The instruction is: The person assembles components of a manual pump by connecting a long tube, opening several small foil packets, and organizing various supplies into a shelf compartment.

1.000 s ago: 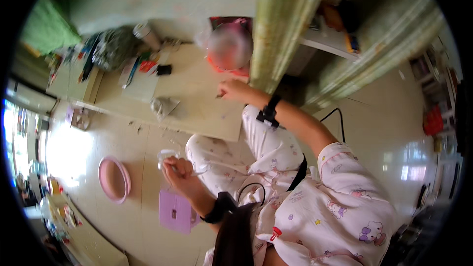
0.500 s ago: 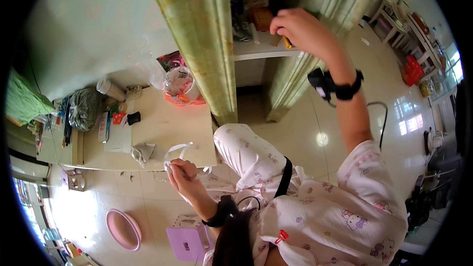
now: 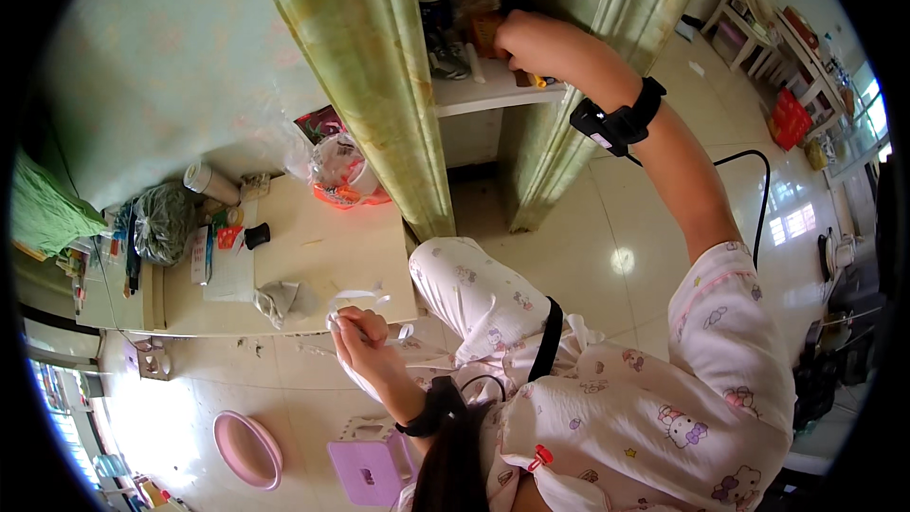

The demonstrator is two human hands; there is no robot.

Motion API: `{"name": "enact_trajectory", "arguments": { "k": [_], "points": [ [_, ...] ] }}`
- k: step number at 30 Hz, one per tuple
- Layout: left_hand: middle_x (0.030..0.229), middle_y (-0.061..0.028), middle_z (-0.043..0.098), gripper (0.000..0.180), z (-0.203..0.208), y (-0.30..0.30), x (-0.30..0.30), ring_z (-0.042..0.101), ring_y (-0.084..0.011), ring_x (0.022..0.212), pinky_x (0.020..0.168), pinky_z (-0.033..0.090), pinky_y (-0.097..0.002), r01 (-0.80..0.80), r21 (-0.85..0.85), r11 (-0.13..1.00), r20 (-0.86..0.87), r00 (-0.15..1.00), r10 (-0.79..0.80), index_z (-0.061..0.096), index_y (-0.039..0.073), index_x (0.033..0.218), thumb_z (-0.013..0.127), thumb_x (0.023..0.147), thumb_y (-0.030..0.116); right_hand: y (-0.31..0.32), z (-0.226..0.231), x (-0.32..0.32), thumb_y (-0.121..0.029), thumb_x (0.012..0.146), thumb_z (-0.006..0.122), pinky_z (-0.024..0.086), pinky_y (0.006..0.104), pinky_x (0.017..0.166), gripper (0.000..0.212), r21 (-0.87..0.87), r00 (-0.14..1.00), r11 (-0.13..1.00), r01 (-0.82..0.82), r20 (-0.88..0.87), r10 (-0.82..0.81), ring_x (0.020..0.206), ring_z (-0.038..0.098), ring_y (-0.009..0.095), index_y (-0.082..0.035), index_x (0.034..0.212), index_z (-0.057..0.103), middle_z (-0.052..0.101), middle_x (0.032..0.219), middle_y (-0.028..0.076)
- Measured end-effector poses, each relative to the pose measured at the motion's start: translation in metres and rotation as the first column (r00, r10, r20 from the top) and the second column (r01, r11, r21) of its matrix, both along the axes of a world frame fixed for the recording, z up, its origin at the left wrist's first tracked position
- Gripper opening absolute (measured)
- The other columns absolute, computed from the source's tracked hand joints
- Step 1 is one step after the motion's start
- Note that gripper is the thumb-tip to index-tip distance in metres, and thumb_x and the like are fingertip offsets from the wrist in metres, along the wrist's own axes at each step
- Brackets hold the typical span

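My left hand (image 3: 365, 337) is closed around a thin white ribbon (image 3: 360, 296), at the front edge of the desk. The ribbon's loose end loops over the desktop. My right hand (image 3: 524, 42) reaches into the curtained shelf, fingers curled downward beside an orange-brown box (image 3: 484, 33). Whatever those fingers grip, if anything, is hidden. A yellow-orange stick-like thing (image 3: 539, 82) lies just below that hand on the white shelf board (image 3: 493, 100). Left of the box are a white tube-shaped thing (image 3: 475, 64) and grey shoe-like things (image 3: 445, 59).
Green curtains (image 3: 355, 57) hang on both sides of the shelf. On the cream desk (image 3: 303, 199) are a crumpled grey cloth (image 3: 276, 301), a black spool-shaped thing (image 3: 257, 235), a dark plastic bag (image 3: 163, 223) and a bag-lined bin (image 3: 343, 171). A purple stool (image 3: 370, 472) and pink basin (image 3: 248, 450) stand on the floor.
My right hand has moved left and deeper into the shelf, toward the orange-brown box. The ribbon in my left hand has sunk lower, and that hand has shifted slightly.
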State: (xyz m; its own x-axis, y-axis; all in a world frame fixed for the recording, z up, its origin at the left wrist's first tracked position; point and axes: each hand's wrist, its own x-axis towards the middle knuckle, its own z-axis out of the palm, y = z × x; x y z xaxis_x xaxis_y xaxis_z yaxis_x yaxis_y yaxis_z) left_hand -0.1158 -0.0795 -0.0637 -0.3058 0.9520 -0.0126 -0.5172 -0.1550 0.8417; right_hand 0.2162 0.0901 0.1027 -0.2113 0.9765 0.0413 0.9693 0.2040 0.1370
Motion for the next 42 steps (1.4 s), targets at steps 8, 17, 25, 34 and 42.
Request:
{"name": "enact_trajectory", "arguments": {
  "k": [8, 17, 25, 34, 42],
  "points": [
    [0.053, 0.0023, 0.031, 0.024, -0.005, 0.002, -0.001, 0.023, -0.0059, 0.044, 0.042, 0.018, -0.0215, 0.007, 0.099, 0.995, -0.014, 1.000, -0.006, 0.051, 0.006, 0.083, 0.040, 0.096, 0.023, -0.072, -0.030, 0.000, -0.019, 0.078, 0.061, 0.047, 0.0329, 0.075, 0.021, 0.387, 0.968, 0.887, -0.251, 0.080, 0.239, 0.090, 0.051, 0.019, -0.006, 0.094, 0.064, 0.061, 0.098, 0.001],
    [0.054, 0.0022, 0.032, 0.023, -0.005, 0.008, 0.010, 0.023, -0.0055, 0.045, 0.042, 0.017, -0.0209, 0.031, 0.077, 0.997, -0.021, 0.999, -0.030, 0.051, 0.005, 0.084, 0.040, 0.096, 0.022, -0.087, -0.053, 0.004, -0.030, 0.078, 0.062, 0.045, 0.0305, 0.078, 0.032, 0.509, 0.970, 0.832, -0.222, 0.026, 0.243, 0.091, 0.049, 0.018, -0.003, 0.095, 0.063, 0.061, 0.104, 0.000],
    [0.053, 0.0020, 0.032, 0.023, 0.000, 0.003, 0.010, 0.024, -0.0059, 0.045, 0.043, 0.018, -0.0211, -0.008, 0.051, 0.999, -0.060, 0.998, 0.011, 0.050, 0.004, 0.081, 0.042, 0.095, 0.020, -0.088, -0.048, -0.003, -0.024, 0.076, 0.066, 0.045, 0.0311, 0.078, 0.035, 0.494, 0.967, 0.840, -0.225, 0.006, 0.256, 0.090, 0.050, 0.021, -0.002, 0.102, 0.060, 0.058, 0.110, 0.004],
    [0.068, -0.0013, 0.053, 0.017, 0.006, 0.000, 0.021, 0.049, -0.0139, 0.066, 0.061, 0.040, -0.0272, 0.545, -0.164, 0.822, -0.518, 0.661, -0.542, 0.056, -0.003, 0.087, 0.047, 0.090, 0.011, -0.147, -0.070, -0.127, -0.013, 0.072, 0.067, 0.039, 0.0408, 0.092, 0.051, 0.346, 0.341, 0.712, -0.612, -0.696, 0.631, 0.113, 0.047, 0.027, -0.009, 0.120, 0.051, 0.048, 0.122, 0.010],
    [0.071, -0.0207, 0.057, 0.013, 0.015, 0.011, -0.002, 0.054, -0.0371, 0.064, 0.057, 0.043, -0.0373, 0.553, -0.365, 0.749, -0.833, 0.165, -0.528, 0.058, 0.000, 0.091, 0.053, 0.085, 0.011, -0.135, -0.137, -0.145, -0.023, 0.078, 0.065, 0.046, 0.0344, 0.079, 0.042, -0.030, 0.329, 0.724, -0.689, -0.903, 0.275, 0.091, 0.058, 0.026, -0.005, 0.114, 0.055, 0.056, 0.104, 0.008]
  ]
}}
